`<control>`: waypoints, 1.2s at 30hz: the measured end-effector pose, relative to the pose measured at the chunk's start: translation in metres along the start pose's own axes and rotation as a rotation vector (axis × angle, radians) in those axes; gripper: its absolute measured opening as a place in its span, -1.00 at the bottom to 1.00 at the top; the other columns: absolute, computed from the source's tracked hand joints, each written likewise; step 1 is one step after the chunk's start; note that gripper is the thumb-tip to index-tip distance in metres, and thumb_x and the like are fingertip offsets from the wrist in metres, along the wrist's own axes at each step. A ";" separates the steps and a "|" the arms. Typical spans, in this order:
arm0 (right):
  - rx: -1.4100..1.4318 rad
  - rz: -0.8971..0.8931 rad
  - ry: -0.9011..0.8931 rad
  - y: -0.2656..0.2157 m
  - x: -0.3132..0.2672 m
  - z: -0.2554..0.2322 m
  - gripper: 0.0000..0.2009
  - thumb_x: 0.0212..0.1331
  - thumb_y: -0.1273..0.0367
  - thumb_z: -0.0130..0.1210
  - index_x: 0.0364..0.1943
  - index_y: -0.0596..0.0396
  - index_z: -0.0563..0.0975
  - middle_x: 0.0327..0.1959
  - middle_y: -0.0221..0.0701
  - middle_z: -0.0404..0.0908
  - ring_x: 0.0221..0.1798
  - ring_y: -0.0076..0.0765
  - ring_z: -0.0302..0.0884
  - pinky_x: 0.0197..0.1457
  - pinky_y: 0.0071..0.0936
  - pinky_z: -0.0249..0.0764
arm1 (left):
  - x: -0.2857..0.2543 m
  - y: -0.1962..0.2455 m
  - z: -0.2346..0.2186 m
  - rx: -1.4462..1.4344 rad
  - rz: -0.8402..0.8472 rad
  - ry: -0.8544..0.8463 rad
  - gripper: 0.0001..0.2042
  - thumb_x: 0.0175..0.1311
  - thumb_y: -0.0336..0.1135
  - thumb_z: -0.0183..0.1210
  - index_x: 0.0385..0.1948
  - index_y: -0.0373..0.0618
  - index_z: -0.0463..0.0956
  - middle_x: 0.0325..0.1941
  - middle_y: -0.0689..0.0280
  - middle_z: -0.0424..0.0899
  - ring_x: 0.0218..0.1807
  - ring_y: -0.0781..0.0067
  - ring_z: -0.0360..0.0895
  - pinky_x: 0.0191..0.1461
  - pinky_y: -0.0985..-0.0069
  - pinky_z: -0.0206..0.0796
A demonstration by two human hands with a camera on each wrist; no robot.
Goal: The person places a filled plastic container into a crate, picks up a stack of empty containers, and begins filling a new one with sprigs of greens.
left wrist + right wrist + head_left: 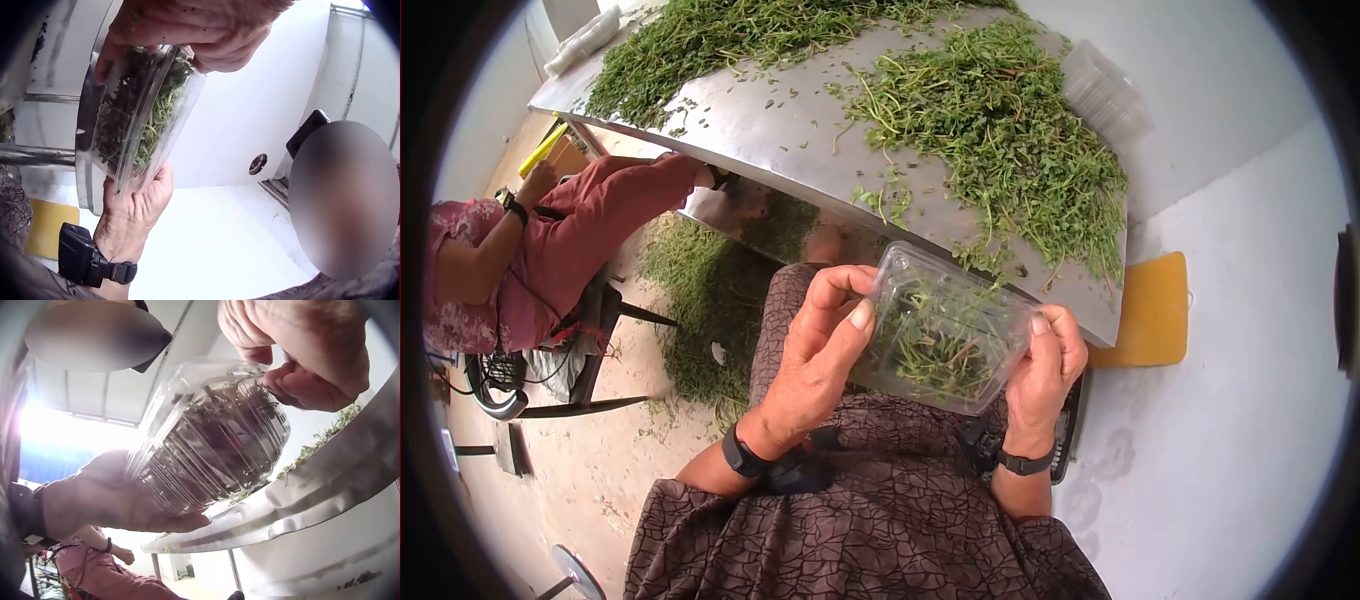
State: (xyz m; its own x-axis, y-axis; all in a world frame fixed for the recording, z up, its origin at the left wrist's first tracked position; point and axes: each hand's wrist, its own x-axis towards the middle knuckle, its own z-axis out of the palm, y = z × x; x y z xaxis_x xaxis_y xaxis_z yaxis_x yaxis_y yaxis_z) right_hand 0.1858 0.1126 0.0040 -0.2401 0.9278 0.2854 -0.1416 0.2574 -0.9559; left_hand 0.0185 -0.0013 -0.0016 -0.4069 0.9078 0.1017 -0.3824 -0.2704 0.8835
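A clear plastic clamshell container (pixel 910 262) with cut leafy greens (pixel 940 365) inside is held up above the lap, tilted, at the front edge of the metal table. My left hand (pixel 812 350) grips its left end, thumb on top and fingers behind. At the opposite end, my right hand (pixel 1045 368) pinches the rim between thumb and fingers. In the left wrist view the lid and base of the container (pixel 147 119) lie together along the rim. The ribbed base shows in the right wrist view, with the left palm (pixel 119 494) under one end.
Loose greens (pixel 1000 140) lie piled on the metal table (pixel 800 125), with a stack of clear containers (pixel 1105 95) beside them. A yellow board (pixel 1150 310) stands by the wall. More greens (pixel 710 330) cover the floor below. Another person (pixel 580 230) sits at left.
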 end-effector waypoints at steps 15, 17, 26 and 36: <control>-0.231 -0.239 -0.148 0.002 0.001 0.010 -0.72 0.13 0.52 -0.17 -0.09 0.21 0.48 0.02 -0.29 0.48 -0.32 -0.63 0.31 -0.21 -0.63 0.29 | 0.004 -0.008 -0.009 -0.133 -0.071 0.143 -0.84 0.41 -0.38 -0.19 -0.07 -0.07 0.32 -0.17 0.54 0.38 -0.24 0.85 0.20 -0.10 0.79 0.09; -0.221 -0.352 -0.214 0.003 0.007 0.012 -0.71 0.12 0.49 -0.19 -0.13 0.21 0.51 0.02 -0.23 0.47 -0.04 -0.40 0.40 0.05 -0.46 0.33 | 0.004 -0.005 -0.007 -0.153 -0.095 0.132 -0.85 0.42 -0.38 -0.19 -0.08 -0.07 0.32 -0.20 0.54 0.37 -0.25 0.85 0.20 -0.11 0.79 0.10; -0.027 -0.205 -0.400 0.002 0.023 0.008 -0.65 0.02 0.35 -0.15 -0.20 0.29 0.55 0.00 -0.14 0.51 0.08 -0.19 0.39 0.19 -0.32 0.25 | 0.007 -0.003 -0.005 -0.162 -0.174 0.162 -0.84 0.41 -0.34 -0.20 -0.08 -0.08 0.30 -0.21 0.50 0.38 -0.22 0.80 0.26 -0.11 0.74 0.16; 0.067 -0.013 -0.512 0.000 0.027 0.007 -0.62 0.13 0.26 -0.12 -0.33 0.37 0.57 -0.12 -0.11 0.56 -0.10 -0.25 0.46 0.05 -0.38 0.32 | 0.006 -0.003 -0.002 -0.141 -0.175 0.111 -0.84 0.42 -0.31 -0.17 -0.10 -0.10 0.30 -0.26 0.48 0.43 -0.28 0.81 0.34 -0.18 0.77 0.25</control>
State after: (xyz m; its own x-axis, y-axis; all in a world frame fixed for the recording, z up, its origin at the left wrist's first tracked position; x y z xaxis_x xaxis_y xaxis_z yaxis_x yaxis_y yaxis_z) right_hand 0.1724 0.1362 0.0120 -0.6750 0.6693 0.3105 -0.2051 0.2340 -0.9503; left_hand 0.0155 0.0042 -0.0052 -0.4101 0.9059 -0.1056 -0.5642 -0.1610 0.8098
